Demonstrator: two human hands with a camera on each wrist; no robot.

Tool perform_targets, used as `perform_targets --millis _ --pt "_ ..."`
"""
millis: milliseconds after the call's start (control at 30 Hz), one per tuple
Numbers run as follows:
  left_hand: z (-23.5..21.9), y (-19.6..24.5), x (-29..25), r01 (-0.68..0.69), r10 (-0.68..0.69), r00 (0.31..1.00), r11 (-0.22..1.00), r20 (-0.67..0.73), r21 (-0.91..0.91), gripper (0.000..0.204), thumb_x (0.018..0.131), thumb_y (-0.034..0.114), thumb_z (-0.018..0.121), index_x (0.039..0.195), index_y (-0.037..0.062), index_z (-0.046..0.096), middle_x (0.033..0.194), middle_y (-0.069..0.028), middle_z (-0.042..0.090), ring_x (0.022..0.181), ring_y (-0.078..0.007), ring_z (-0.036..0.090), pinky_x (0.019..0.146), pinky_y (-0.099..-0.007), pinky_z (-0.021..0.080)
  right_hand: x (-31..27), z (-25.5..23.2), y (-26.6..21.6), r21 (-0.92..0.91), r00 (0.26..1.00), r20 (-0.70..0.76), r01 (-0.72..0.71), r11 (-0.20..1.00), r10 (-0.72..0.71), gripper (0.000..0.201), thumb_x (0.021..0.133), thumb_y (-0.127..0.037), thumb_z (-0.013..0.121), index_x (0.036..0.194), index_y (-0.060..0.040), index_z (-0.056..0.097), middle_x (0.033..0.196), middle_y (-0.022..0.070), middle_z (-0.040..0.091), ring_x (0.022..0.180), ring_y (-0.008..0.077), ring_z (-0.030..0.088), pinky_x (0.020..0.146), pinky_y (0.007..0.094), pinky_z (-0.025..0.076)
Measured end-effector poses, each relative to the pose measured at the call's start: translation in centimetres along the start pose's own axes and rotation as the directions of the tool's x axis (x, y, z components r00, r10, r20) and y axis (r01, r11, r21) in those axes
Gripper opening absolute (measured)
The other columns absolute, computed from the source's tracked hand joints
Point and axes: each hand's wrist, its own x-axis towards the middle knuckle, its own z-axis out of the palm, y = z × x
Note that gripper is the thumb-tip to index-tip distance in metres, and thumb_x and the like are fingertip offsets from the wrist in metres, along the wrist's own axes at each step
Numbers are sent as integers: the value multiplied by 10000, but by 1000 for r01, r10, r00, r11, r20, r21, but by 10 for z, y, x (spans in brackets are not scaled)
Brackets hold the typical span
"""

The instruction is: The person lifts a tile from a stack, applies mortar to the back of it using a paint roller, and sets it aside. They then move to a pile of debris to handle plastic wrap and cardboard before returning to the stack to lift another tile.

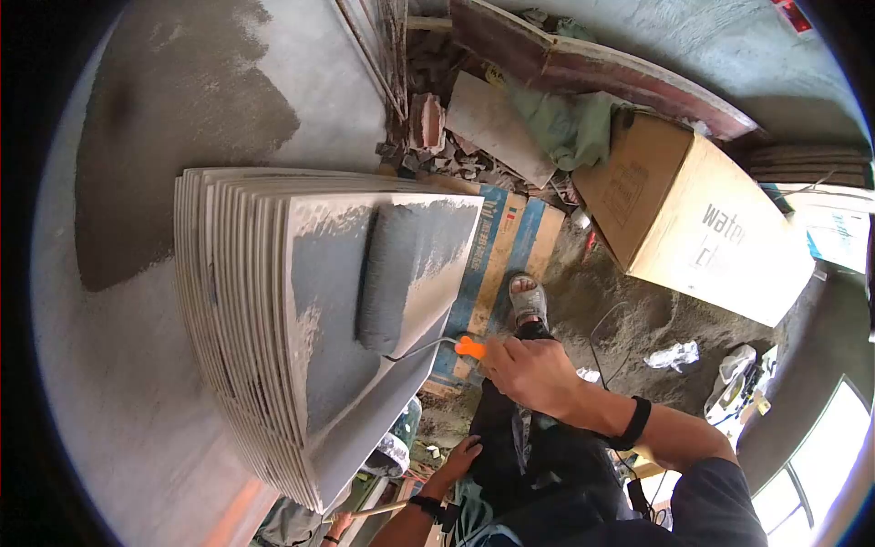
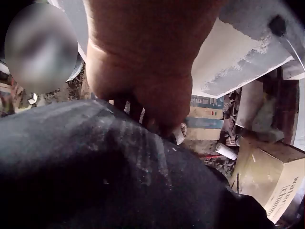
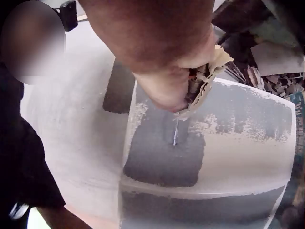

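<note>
My right hand (image 1: 533,372) grips the orange handle (image 1: 469,347) of a paint roller (image 1: 387,278). The roller's grey-coated sleeve lies against the front tile (image 1: 428,292) of a leaning stack. Grey coating covers much of that tile, with pale bare patches left between. In the right wrist view, the right hand (image 3: 164,86) is over the tile face, and the thin metal rod (image 3: 176,130) shows below it. My left hand (image 1: 460,459) rests on my dark trouser leg (image 2: 109,167); in the left wrist view its fingers are mostly hidden beyond the knee.
Large tiles (image 1: 241,301) stand stacked on edge at the left. Flattened blue-and-brown cardboard (image 1: 497,246) lies by my foot. A big carton (image 1: 720,228) is at the right, with rubble (image 1: 474,169) behind. Another person's hand (image 1: 337,526) holds a pole at the bottom.
</note>
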Motion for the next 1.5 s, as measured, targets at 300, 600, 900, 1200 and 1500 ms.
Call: perform_targets --millis 300,600,900,1200,1500 --pt "-6 -43 12 -111 111 993 994 27 -10 499 974 324 567 1358 12 500 1349 -175 555 1270 -270 513 1063 -362 386 -12 -22 -58 39 999 -23 32 999 -32 169 813 -124 624 904 -15 532 682 43 515 557 189 592 442 328 469" --pt "-1 -54 0 -117 117 993 993 3 33 536 989 334 542 1379 -25 462 1367 -195 536 1289 -277 501 1075 -362 375 -22 47 -36 -207 989 122 -62 976 89 133 809 -122 612 859 -36 525 728 75 605 583 213 651 466 322 509" --pt "8 -50 23 -262 252 965 903 73 342 595 979 379 535 1435 20 403 1434 -227 440 1337 -354 429 1112 -419 335 -19 162 55 -328 894 311 -217 919 322 247 830 -166 617 1030 -20 615 791 93 662 701 246 697 542 362 538" --pt "-10 -36 51 -524 566 813 612 134 592 541 967 341 554 1425 84 427 1442 -204 394 1331 -403 370 1109 -504 303 -5 300 175 -408 838 346 -271 872 423 193 840 -207 607 904 -28 636 734 122 671 695 267 693 579 390 549" --pt "-15 -11 58 -507 626 780 599 32 620 488 945 305 563 1369 78 483 1383 -173 491 1274 -374 450 1080 -503 337 -13 321 173 -425 821 331 -311 850 465 199 799 -169 624 917 -8 631 751 135 677 720 301 693 627 414 549"
